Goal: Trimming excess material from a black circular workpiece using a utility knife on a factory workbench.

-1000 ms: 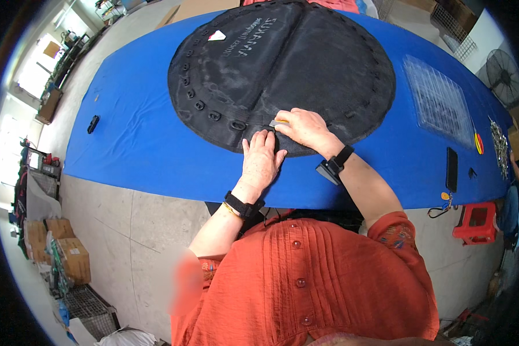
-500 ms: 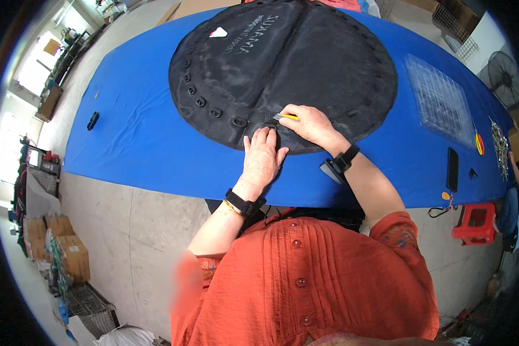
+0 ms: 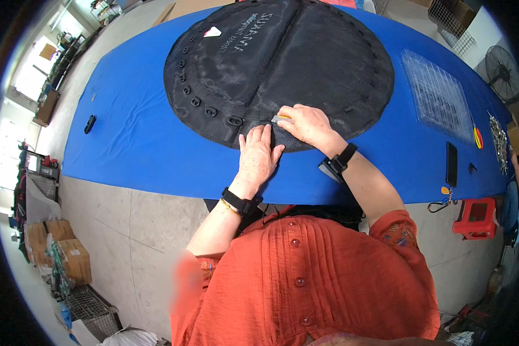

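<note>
A round black trampoline mat (image 3: 323, 69) lies flat, with black loops set along its rim and pale printing near the far side. My left hand (image 3: 258, 157) rests on its near edge, fingers stretched out flat and holding nothing. Just to the right, my right hand (image 3: 309, 128) is closed around a yellow utility knife (image 3: 279, 118). The knife's grey blade points left over the mat, close to my left fingertips. Most of the knife handle is hidden in my fist. One black loop (image 3: 234, 120) sits just left of my left fingers.
Under the mat spreads a blue-covered table (image 3: 127, 138). A clear plastic tray (image 3: 438, 95), red-and-yellow snips (image 3: 477, 138), a black phone (image 3: 451, 164) and a pile of metal pieces (image 3: 497, 144) lie right. A small black object (image 3: 90, 124) lies left. A red stool (image 3: 474, 219) stands beyond the edge.
My right hand has turned slightly, so the blade lies flatter and less of the yellow handle shows. My left hand stays on the mat's edge. The whole view has shifted a little.
</note>
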